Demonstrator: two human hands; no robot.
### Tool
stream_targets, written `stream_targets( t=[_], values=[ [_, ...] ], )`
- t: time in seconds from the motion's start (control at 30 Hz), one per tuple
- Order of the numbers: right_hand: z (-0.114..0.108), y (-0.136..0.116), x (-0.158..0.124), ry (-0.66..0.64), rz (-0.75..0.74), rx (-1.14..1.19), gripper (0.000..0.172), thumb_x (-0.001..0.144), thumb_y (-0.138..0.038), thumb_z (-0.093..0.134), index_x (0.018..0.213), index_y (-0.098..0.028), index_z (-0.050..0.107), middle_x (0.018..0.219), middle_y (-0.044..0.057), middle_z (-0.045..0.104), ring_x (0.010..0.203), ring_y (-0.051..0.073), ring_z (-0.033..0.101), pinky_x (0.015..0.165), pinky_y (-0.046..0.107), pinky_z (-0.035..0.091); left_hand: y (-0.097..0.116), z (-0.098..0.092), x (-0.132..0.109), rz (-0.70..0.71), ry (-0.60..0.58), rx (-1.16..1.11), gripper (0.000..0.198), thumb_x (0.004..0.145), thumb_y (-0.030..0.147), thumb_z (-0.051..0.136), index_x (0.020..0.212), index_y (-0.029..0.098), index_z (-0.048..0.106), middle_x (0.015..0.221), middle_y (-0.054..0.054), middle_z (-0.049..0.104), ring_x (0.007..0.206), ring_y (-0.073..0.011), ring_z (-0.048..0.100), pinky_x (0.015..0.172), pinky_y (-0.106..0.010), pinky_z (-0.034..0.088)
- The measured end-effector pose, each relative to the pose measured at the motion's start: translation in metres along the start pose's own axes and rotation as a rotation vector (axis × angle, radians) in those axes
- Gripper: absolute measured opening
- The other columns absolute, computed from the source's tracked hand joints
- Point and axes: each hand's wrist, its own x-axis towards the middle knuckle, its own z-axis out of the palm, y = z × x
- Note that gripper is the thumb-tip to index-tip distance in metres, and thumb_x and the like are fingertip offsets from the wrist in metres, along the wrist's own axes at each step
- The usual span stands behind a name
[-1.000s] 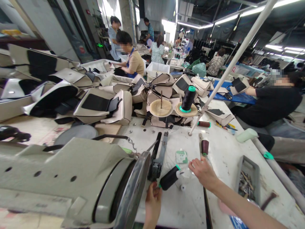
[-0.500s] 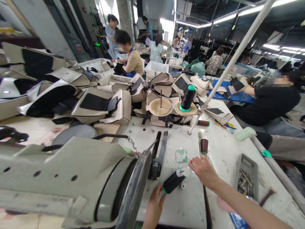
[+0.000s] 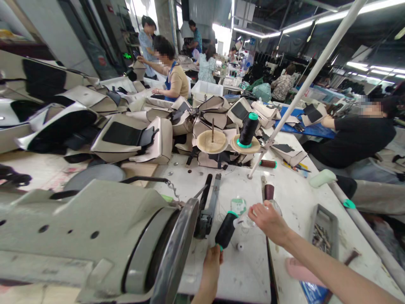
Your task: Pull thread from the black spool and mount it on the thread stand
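My left hand (image 3: 211,265) grips the bottom end of a black thread spool (image 3: 225,229) with green end caps, holding it tilted above the white table (image 3: 240,270). My right hand (image 3: 267,220) reaches to the spool's upper end, fingers closed on something clear I cannot make out, perhaps a plastic wrap (image 3: 245,220). A dark red spool (image 3: 269,191) stands just beyond my right hand. A small white bobbin (image 3: 240,246) lies under the spool.
A grey sewing machine (image 3: 95,236) fills the lower left. A black spool (image 3: 248,129) stands on a thread stand beside an empty disc (image 3: 211,142). Beige and black sewn pieces (image 3: 133,139) pile behind. A grey parts tray (image 3: 322,232) sits right. Other people work nearby.
My left hand has shifted along the black spool to its bottom end and raised it more upright. My right hand stays at its top end.
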Motion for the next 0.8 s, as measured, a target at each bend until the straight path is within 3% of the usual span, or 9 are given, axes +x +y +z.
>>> stream_targets(
  t=[0.13, 0.27, 0.4, 0.57, 0.8],
  values=[
    [0.002, -0.006, 0.009, 0.062, -0.060, -0.004, 0.014, 0.083, -0.012, 0.045, 0.094, -0.017, 0.050, 0.082, 0.005, 0.055, 0.078, 0.020, 0.048, 0.079, 0.039, 0.032, 0.005, 0.007, 0.000, -0.199, -0.003, -0.107, 0.019, 0.081, 0.019, 0.054, 0.064, 0.013, 0.049, 0.055, -0.003, 0.053, 0.046, -0.0098, 0.050, 0.050, -0.023, 0.043],
    [0.010, 0.000, 0.018, 0.069, -0.039, -0.010, 0.011, 0.082, -0.012, 0.047, 0.092, -0.015, 0.051, 0.082, 0.006, 0.056, 0.078, 0.020, 0.049, 0.078, 0.039, 0.032, 0.014, 0.003, -0.005, -0.300, -0.035, -0.206, 0.017, 0.082, 0.020, 0.053, 0.068, 0.014, 0.048, 0.059, -0.003, 0.055, 0.049, -0.0100, 0.052, 0.054, -0.026, 0.047],
    [0.010, 0.003, 0.021, 0.073, -0.034, -0.006, 0.015, 0.081, -0.010, 0.047, 0.095, -0.014, 0.051, 0.082, 0.006, 0.056, 0.078, 0.021, 0.049, 0.078, 0.039, 0.032, 0.018, 0.002, -0.008, -0.370, -0.039, -0.257, 0.017, 0.083, 0.023, 0.052, 0.070, 0.014, 0.048, 0.059, -0.002, 0.054, 0.048, -0.0096, 0.052, 0.055, -0.027, 0.047],
    [0.008, -0.007, 0.028, 0.157, -0.157, 0.022, 0.013, 0.085, -0.012, 0.044, 0.095, -0.016, 0.050, 0.087, 0.006, 0.057, 0.084, 0.020, 0.050, 0.081, 0.038, 0.031, 0.021, 0.004, -0.005, -0.433, -0.011, -0.274, 0.021, 0.086, 0.026, 0.049, 0.068, 0.014, 0.046, 0.056, 0.000, 0.052, 0.045, -0.0089, 0.049, 0.053, -0.026, 0.046],
    [0.007, 0.005, 0.044, 0.134, -0.099, 0.020, 0.011, 0.084, -0.010, 0.045, 0.092, -0.014, 0.051, 0.081, 0.006, 0.056, 0.077, 0.020, 0.050, 0.077, 0.037, 0.032, 0.028, -0.003, -0.001, -0.462, -0.017, -0.267, 0.024, 0.084, 0.030, 0.051, 0.066, 0.013, 0.049, 0.056, -0.002, 0.053, 0.046, -0.0112, 0.049, 0.057, -0.031, 0.048]
  ],
)
